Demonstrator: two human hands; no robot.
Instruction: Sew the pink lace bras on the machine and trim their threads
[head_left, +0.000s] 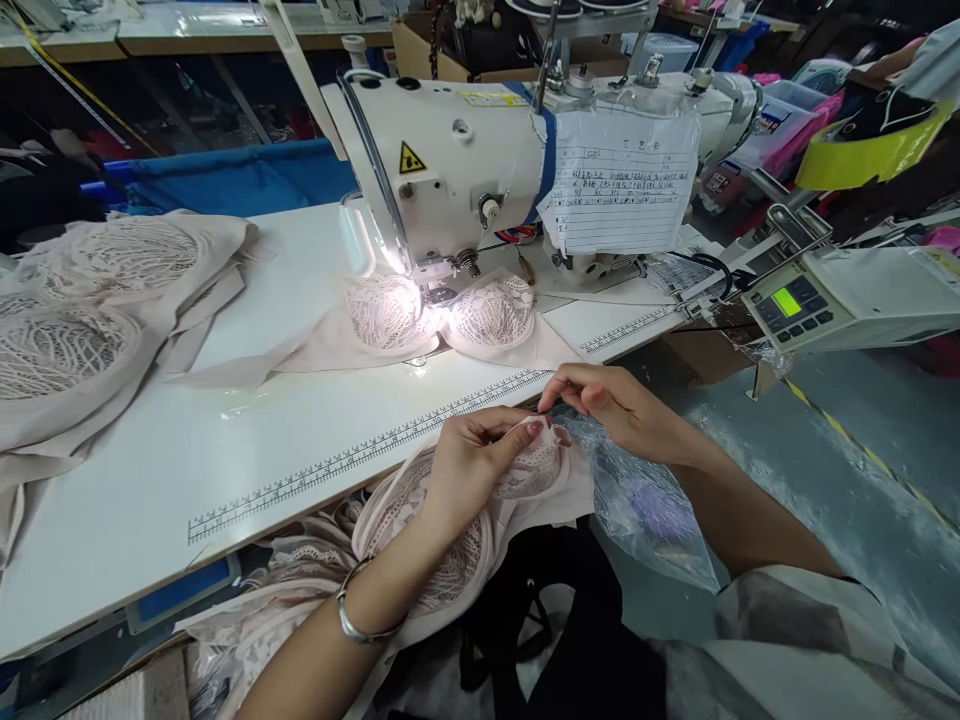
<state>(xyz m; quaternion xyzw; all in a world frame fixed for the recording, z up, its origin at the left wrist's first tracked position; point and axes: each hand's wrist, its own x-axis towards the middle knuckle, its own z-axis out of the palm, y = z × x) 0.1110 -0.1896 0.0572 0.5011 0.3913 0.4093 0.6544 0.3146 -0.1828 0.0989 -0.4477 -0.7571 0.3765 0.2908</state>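
A pale pink lace bra (529, 480) hangs over my lap at the table's front edge. My left hand (469, 465) is closed, pinching the upper edge of one cup between thumb and fingers. At that same edge my right hand (626, 412) has its bent index fingertip close to the left thumb. Its thumb stands apart, and I see nothing held in it. Another lace bra (491, 315) lies on the table under the lit needle area of the white sewing machine (450, 185), its band trailing left.
More lace bras (90, 320) are piled on the table's left, and others (292, 570) bunch below its edge. A printed ruler (360, 445) runs along the front. A clear plastic bag (645, 500) hangs right of my lap. A control box (795, 305) juts out at the right.
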